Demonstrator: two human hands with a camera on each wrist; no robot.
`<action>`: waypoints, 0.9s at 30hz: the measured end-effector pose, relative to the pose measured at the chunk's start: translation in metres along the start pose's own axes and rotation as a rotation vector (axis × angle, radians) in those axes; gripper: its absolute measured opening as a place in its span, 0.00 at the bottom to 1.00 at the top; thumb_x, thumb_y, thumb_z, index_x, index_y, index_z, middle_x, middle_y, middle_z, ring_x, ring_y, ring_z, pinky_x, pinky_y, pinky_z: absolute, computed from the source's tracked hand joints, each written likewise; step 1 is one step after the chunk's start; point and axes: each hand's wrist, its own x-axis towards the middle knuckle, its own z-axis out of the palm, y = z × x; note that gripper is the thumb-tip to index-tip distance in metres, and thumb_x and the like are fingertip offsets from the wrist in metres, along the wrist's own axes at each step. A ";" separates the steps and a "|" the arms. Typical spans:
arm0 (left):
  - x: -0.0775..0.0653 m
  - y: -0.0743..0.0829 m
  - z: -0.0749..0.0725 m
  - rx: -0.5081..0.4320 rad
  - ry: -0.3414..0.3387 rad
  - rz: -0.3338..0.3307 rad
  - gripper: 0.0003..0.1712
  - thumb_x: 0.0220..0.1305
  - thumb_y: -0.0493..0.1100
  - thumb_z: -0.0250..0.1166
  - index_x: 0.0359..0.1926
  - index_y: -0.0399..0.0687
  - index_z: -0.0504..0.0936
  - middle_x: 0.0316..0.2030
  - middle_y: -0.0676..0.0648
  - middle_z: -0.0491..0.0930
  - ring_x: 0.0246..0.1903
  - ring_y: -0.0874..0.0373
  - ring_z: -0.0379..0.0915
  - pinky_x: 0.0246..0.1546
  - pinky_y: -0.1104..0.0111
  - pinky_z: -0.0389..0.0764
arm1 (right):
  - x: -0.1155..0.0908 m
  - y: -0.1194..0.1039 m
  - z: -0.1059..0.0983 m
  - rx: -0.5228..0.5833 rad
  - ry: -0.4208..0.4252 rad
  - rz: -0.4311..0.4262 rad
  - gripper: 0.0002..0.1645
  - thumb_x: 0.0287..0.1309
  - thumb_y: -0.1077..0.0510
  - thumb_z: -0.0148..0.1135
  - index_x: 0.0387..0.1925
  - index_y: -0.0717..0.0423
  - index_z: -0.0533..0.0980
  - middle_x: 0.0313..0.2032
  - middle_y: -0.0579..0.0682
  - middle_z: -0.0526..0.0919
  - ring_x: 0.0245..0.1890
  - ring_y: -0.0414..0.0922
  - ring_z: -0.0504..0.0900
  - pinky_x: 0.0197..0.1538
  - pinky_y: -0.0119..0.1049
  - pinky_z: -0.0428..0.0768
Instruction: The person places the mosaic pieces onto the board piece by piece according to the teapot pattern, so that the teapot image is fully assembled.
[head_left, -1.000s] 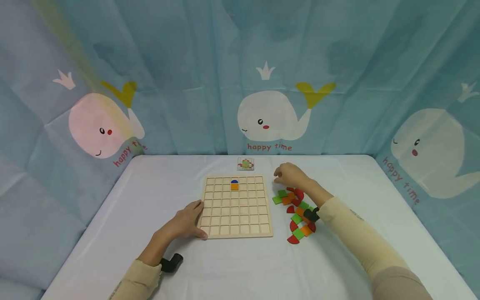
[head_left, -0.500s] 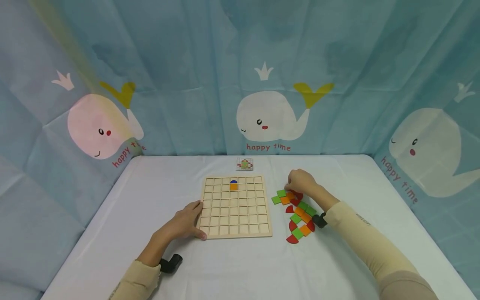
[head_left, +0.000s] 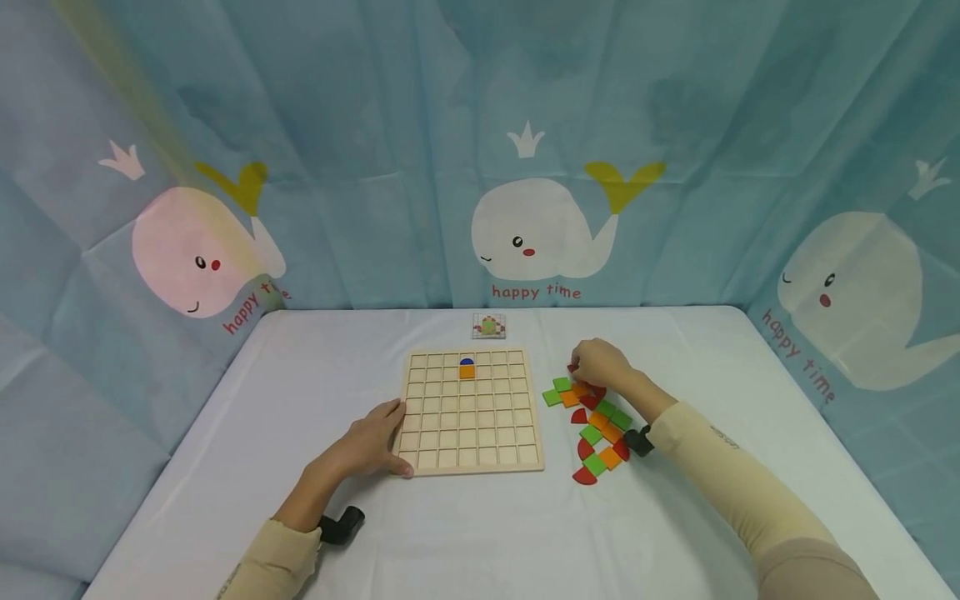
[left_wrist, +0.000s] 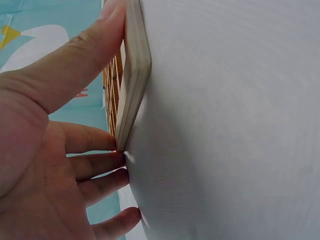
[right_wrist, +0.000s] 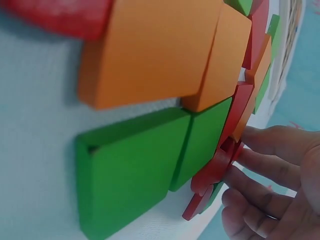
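Observation:
My left hand (head_left: pixel 372 442) rests at the left edge of a pale wooden grid board (head_left: pixel 468 421). In the left wrist view its thumb lies along the board's edge near a corner, and the fingers are nearly straight. On the board, a blue half-round piece (head_left: pixel 467 362) sits directly above an orange square piece (head_left: pixel 467 372). To the board's right, my right hand (head_left: pixel 602 364) is over the far end of the loose pieces, pinching a red piece (head_left: pixel 572 367) between thumb and fingers. Part of that piece is hidden by the fingertips.
Several green, orange and red pieces lie in a spread right of the board, among them a green square (head_left: pixel 595 465) and a red quarter-round (head_left: pixel 584 476). A small pattern card (head_left: pixel 489 326) is behind the board. A whale-print curtain (head_left: pixel 375 150) surrounds the white table (head_left: pixel 480 542).
My right hand has moved right and down onto the loose pieces, and a red piece now shows at its fingertips. The left hand stays at the board's edge.

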 end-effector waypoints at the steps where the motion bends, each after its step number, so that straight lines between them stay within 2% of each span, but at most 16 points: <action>1: 0.000 0.000 0.000 0.000 -0.001 0.000 0.67 0.38 0.54 0.81 0.72 0.30 0.55 0.73 0.30 0.53 0.71 0.32 0.51 0.65 0.36 0.59 | 0.000 0.000 0.000 0.003 0.001 -0.002 0.17 0.56 0.56 0.68 0.45 0.61 0.83 0.39 0.56 0.85 0.32 0.47 0.78 0.43 0.39 0.85; 11: 0.000 0.001 0.001 0.006 0.001 -0.005 0.66 0.39 0.54 0.81 0.72 0.30 0.55 0.73 0.30 0.54 0.72 0.33 0.51 0.65 0.36 0.59 | 0.001 0.002 -0.001 0.027 0.021 -0.026 0.18 0.54 0.57 0.69 0.45 0.61 0.83 0.39 0.56 0.85 0.33 0.47 0.78 0.44 0.40 0.85; 14: 0.000 0.001 0.001 0.005 0.006 -0.004 0.66 0.38 0.55 0.81 0.72 0.30 0.56 0.73 0.31 0.54 0.71 0.33 0.51 0.65 0.36 0.59 | 0.002 -0.001 -0.005 0.036 0.036 -0.045 0.18 0.54 0.58 0.69 0.47 0.61 0.82 0.42 0.56 0.84 0.36 0.48 0.78 0.47 0.41 0.85; 21: -0.002 0.001 0.002 -0.011 -0.001 -0.012 0.67 0.37 0.55 0.81 0.72 0.31 0.55 0.73 0.31 0.53 0.72 0.32 0.50 0.65 0.36 0.59 | 0.004 -0.013 -0.007 0.026 0.065 -0.122 0.17 0.56 0.58 0.67 0.47 0.60 0.83 0.45 0.57 0.85 0.42 0.49 0.78 0.56 0.46 0.81; 27: -0.002 0.001 0.001 -0.016 0.003 -0.016 0.67 0.37 0.55 0.81 0.72 0.32 0.56 0.73 0.31 0.53 0.72 0.32 0.50 0.66 0.37 0.59 | 0.009 -0.023 -0.010 0.027 0.116 -0.220 0.15 0.55 0.60 0.67 0.45 0.60 0.83 0.40 0.54 0.83 0.39 0.47 0.77 0.54 0.45 0.81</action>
